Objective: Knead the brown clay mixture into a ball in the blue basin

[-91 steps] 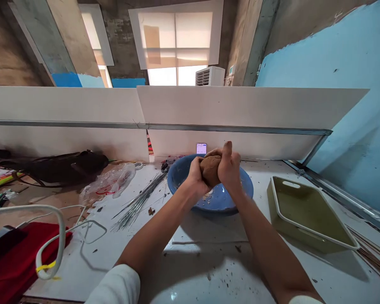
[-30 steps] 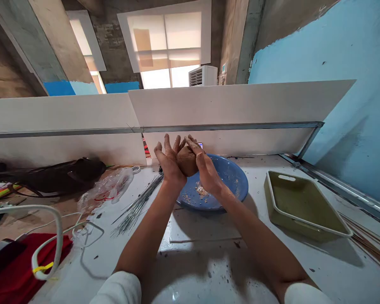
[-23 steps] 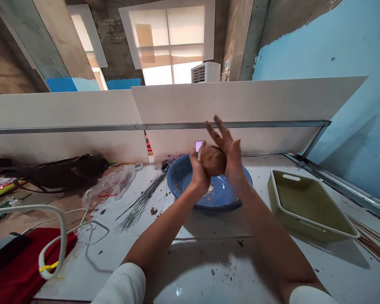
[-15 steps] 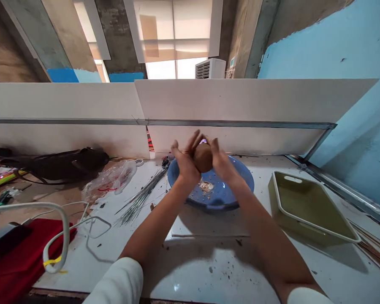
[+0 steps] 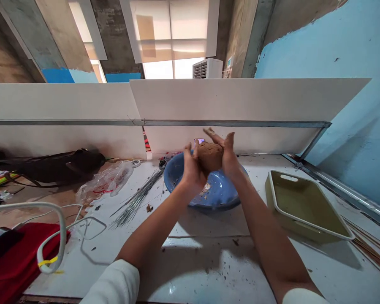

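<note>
A brown lump of clay (image 5: 210, 157) is held up between my two palms, its top surface rough and cracked. On its left side, my left hand (image 5: 192, 171) cups it from the side and below. My right hand (image 5: 229, 157) presses against the right side, with the fingers stretched toward the far side. Under both hands stands a blue basin (image 5: 220, 196) with crumbs and a pale patch on its bottom. Part of the basin is hidden by my hands and forearms.
Thin metal wires (image 5: 137, 198) lie left of the basin, near a clear plastic bag (image 5: 106, 181). An olive-green tub (image 5: 307, 207) stands at right. Further left are a black bag (image 5: 50, 166), a red cloth item (image 5: 19, 249) and a white cable (image 5: 61, 228). A white panel (image 5: 240, 101) rises behind.
The clay has turned, and more of its cracked surface now shows. Both hands have shifted slightly right over the basin, with the right fingers now more spread.
</note>
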The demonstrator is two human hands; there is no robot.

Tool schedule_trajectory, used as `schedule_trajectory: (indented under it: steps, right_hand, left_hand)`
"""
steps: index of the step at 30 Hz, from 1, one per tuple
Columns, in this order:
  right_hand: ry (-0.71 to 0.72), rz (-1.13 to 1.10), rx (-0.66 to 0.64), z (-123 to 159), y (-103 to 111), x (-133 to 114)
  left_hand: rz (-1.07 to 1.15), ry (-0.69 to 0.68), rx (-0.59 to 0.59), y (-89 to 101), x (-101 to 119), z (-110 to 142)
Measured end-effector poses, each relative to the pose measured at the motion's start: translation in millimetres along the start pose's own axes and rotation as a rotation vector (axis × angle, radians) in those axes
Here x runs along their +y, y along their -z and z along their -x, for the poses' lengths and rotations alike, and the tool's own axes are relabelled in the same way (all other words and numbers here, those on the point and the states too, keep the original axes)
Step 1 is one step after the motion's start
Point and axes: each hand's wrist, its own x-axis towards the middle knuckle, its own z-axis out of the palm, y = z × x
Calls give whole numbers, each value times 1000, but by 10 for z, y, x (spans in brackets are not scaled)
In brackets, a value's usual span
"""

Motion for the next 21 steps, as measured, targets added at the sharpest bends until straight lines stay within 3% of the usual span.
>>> schedule_trajectory:
  steps: [2,5,8,10,13,15,18,21]
  right_hand:
    - [-18,-46,-53,36,-140,38]
    - [68,-89,-186,158,-416,-59]
    - [188,-93,-192,256,-541,-253]
    - [252,-122,-140,265,-467,-360]
    - [288,-98,21,185,-180,-414]
    - [270,-22,122,105,17,-359]
    - [160,9,143,31,113,-174]
    - [6,-84,39,64,-94,2]
  left_hand:
    - [2,-106,-13,31,244,-19]
    - [4,-240,2,113,497,-103]
    - [13,-281,-82,170,429,-202]
    - [-21,-203,-143,168,218,-235]
    - [-66,-115,-87,92,-136,-180]
    - [-103,-18,-101,12,-248,-69]
    - [-65,9,-167,-88,-121,132]
    - [-11,-102,-133,-100,209,237]
